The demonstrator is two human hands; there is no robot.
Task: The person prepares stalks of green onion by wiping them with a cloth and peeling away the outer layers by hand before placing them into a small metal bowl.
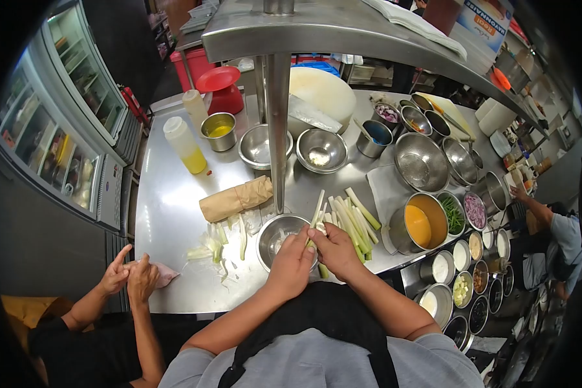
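Observation:
My left hand (292,260) and my right hand (337,252) meet over the near rim of a metal bowl (262,249), fingers closed round a pale leek stalk (318,208). Its white end points up and away from me. Just right of my hands lies a pile of trimmed leek stalks (350,220), white to light green. Left of the bowl, peeled leek leaves (207,249) are scattered on the steel table (168,216). Behind them rests a brown paper roll (236,198).
A steel post (279,129) and overhead shelf (368,35) rise in front of me. Metal bowls (322,150), a pot of orange liquid (423,223) and squeeze bottles (186,147) stand around. Another person's hands (132,275) are at the left; another person (549,226) stands far right.

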